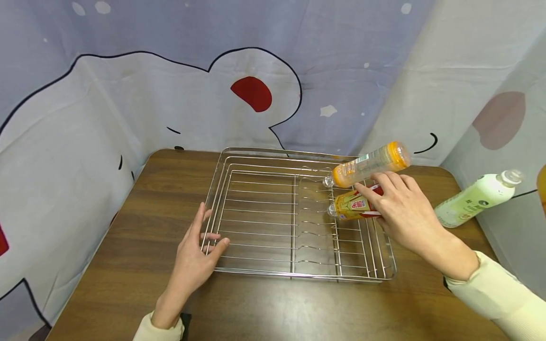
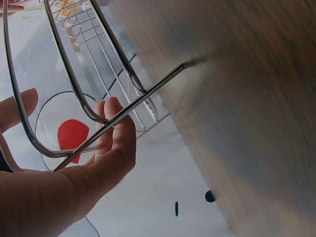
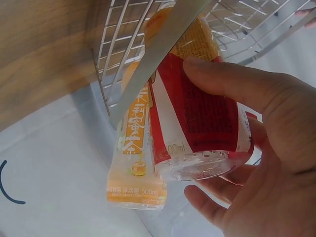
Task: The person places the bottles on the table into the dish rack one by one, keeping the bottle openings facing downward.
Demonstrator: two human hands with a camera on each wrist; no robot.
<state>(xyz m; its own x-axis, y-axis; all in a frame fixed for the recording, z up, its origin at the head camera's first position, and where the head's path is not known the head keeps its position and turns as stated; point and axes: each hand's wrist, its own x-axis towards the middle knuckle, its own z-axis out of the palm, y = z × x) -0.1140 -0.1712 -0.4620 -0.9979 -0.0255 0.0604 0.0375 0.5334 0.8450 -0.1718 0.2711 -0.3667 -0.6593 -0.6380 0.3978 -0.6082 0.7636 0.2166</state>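
A shiny wire rack [image 1: 294, 227], shaped like a shallow basket, lies on the table. At its near left corner my left hand [image 1: 192, 255] grips the side wires, thumb inside and some fingers through the gaps; the left wrist view shows bent fingers [image 2: 121, 133] behind a rod. My right hand [image 1: 405, 208] holds a clear plastic bottle with a red and yellow label [image 1: 354, 204] near its base, its neck pointing left over the wavy wires. Just behind it an orange-labelled bottle [image 1: 371, 163] leans across the rack's back right corner, neck down inside; its base [image 3: 137, 197] sticks out past the rim.
On the table's right side a pale green bottle with a white cap [image 1: 475, 201] stands close to the curtain. Printed cloth [image 1: 179, 104] hangs behind and along both sides of the brown wooden table [image 1: 256, 308]. An orange object [image 1: 542, 189] is cut off at the right edge.
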